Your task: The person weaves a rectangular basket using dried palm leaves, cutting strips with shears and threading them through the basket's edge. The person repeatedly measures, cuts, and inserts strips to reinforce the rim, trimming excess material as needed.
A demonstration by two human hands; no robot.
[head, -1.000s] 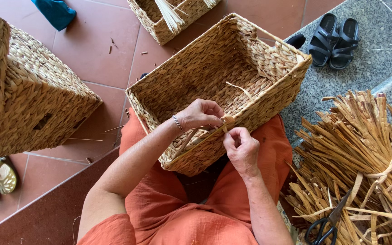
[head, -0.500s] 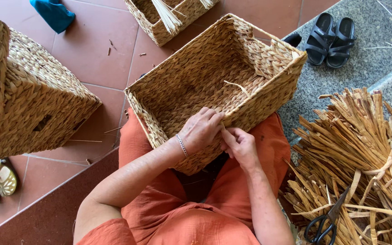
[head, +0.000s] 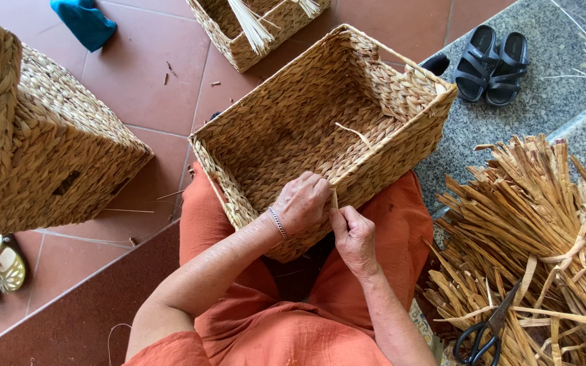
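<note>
Woven basket [head: 286,129] rim, both hands now together
Left hand [head: 301,203] has come down over the near rim; right hand [head: 353,234] pinches a straw strand [head: 334,198] beside it.

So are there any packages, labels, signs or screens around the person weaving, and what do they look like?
None show: no package, label, sign or screen.
The left hand and right hand meet at the near rim of an open rectangular woven basket, tan, resting on the lap.
The black sandals on grey stone bear small pale marks on the straps, too small to tell.
</note>
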